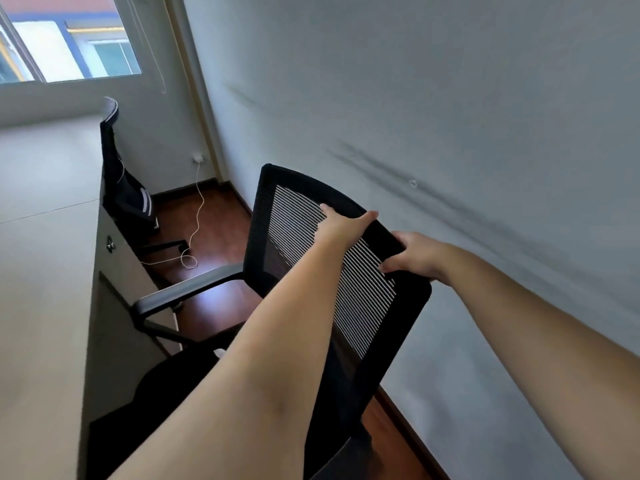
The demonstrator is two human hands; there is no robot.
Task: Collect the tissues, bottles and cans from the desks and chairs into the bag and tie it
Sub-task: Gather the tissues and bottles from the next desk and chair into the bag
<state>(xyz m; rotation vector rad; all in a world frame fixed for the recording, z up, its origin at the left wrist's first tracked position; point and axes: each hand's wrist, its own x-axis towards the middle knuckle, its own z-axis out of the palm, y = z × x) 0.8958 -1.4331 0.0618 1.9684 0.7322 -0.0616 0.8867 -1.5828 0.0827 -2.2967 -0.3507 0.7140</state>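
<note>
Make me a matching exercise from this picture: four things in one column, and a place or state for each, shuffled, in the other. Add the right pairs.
Things
1. black mesh-backed office chair
2. dark jacket with white stripes
3. thin white cable
4. pale flat-topped desk

Places or states
A. trails across the reddish wooden floor
B. runs along the left side of the view
C. gripped at its top edge by the left hand and the right hand
D. draped over the far chair

Pairs: 1-C, 2-D, 3-A, 4-B.
</note>
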